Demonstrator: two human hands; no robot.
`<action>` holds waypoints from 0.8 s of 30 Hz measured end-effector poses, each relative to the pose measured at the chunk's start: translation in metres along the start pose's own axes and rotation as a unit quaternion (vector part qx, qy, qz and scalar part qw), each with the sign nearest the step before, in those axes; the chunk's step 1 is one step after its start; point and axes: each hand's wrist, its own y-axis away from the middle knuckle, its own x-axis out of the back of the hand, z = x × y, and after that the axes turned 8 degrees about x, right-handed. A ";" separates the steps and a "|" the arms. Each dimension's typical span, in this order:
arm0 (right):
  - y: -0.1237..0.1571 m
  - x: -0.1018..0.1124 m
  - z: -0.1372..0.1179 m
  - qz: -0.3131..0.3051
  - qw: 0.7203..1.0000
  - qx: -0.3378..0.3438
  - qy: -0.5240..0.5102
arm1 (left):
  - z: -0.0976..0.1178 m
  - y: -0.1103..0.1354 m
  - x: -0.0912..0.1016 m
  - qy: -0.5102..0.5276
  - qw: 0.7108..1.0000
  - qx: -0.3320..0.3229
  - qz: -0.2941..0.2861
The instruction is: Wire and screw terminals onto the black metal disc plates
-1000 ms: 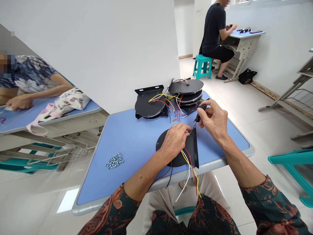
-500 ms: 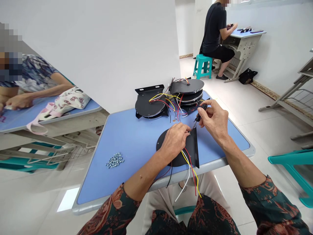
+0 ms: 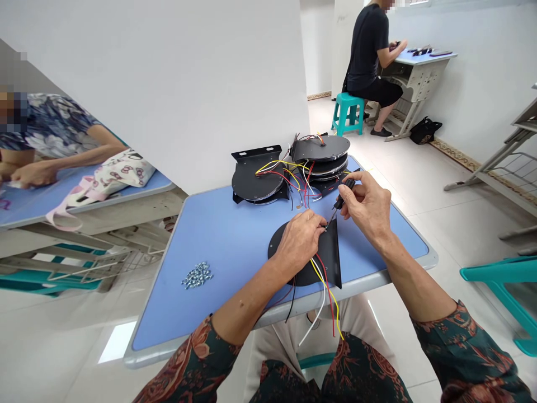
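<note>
My right hand (image 3: 369, 204) grips the black handle of a screwdriver (image 3: 344, 194), its shaft slanting down to the left. The tip meets a small silvery screw (image 3: 326, 228) on a round black plate (image 3: 312, 277) with a raised straight edge. My left hand (image 3: 298, 239) lies across this plate, thumb and fingertips closed around the screw. White, red and yellow wires (image 3: 325, 288) come out from under that hand and hang over the table's near edge. My palm hides the plate's middle.
A pile of small screws (image 3: 197, 275) lies left on the blue table (image 3: 168, 313). Behind stand more wired black plates (image 3: 258, 179) and a stack of them (image 3: 321, 148). A person (image 3: 369, 50) sits at a far desk; another person's arm (image 3: 79, 154) shows at left.
Both hands stay almost in place, the screwdriver still on the screw. My right hand has shifted very slightly, and the hanging wire ends have swung a little to the left.
</note>
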 end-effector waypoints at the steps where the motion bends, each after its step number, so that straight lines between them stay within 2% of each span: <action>1: 0.000 0.000 0.000 -0.001 1.000 -0.001 0.000 | 0.000 0.000 0.000 0.000 1.000 0.000 0.001; 24: 0.001 -0.001 0.001 -0.006 1.000 -0.004 -0.005 | 0.000 0.000 0.001 -0.010 1.000 -0.001 -0.007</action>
